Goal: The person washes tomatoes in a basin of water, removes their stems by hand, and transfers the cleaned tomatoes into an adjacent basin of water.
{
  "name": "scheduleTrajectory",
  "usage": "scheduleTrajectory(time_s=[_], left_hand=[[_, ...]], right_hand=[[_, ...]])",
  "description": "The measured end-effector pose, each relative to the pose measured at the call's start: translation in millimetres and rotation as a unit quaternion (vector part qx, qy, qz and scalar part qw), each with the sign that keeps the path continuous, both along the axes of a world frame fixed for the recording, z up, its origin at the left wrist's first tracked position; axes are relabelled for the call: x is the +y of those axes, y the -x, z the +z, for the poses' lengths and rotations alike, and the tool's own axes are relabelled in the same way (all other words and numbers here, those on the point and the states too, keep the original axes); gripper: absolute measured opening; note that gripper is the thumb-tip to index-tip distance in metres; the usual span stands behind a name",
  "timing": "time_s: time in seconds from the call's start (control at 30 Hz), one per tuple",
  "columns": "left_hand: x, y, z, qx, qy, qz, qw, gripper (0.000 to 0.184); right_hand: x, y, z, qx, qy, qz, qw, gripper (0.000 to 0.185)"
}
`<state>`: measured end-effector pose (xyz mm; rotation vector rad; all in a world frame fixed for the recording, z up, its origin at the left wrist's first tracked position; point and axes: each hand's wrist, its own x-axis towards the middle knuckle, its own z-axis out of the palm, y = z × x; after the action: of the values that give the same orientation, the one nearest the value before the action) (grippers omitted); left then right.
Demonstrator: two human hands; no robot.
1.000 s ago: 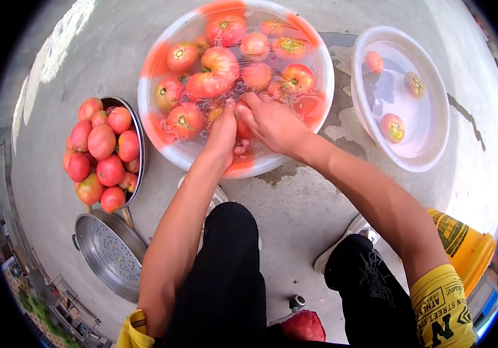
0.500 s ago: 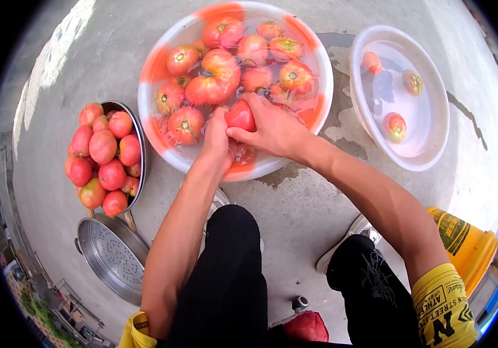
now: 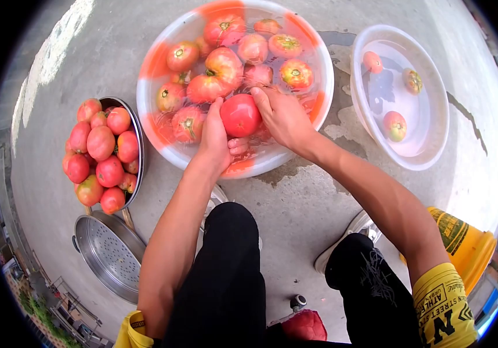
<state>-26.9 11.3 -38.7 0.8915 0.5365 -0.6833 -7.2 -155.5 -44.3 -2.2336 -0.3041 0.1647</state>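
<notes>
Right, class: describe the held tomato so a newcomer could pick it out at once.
Find the big round tub, top middle. In its lower half, the left hand and right hand clasp one tomato. Unlike the other tomatoes there, it is clasped, its visible side plain red.

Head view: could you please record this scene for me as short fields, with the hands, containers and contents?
left hand: cups a red tomato from the left
right hand: on the same tomato's right side
large basin: many tomatoes
smaller basin: three tomatoes, right of large basin
dark-rimmed bowl: heaped tomatoes, left of large basin
perforated metal pan: beside the dark-rimmed bowl
</notes>
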Motion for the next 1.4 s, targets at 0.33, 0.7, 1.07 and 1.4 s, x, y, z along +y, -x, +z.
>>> scheduleTrajectory(time_s=[0.33,0.7,1.07,1.4], left_hand=[[-4,-1,-4,0.014,-0.068,0.004,0.998,0.048],[-10,3,0,-0.084,-0.067,-0.019,0.994,0.037],[-11,5,-3,-0.051,-0.071,0.077,0.993,0.048],[-14,8,4,-0.157,-0.094,0.022,0.983,0.037]], right_hand=[[5,13,22,0.032,0.092,0.066,0.993,0.064],[3,-3,-6,0.021,0.068,0.056,0.996,0.044],[7,4,8,0.067,-0.053,0.026,0.996,0.045],[2,-1,-2,0.109,-0.11,0.04,0.987,0.041]])
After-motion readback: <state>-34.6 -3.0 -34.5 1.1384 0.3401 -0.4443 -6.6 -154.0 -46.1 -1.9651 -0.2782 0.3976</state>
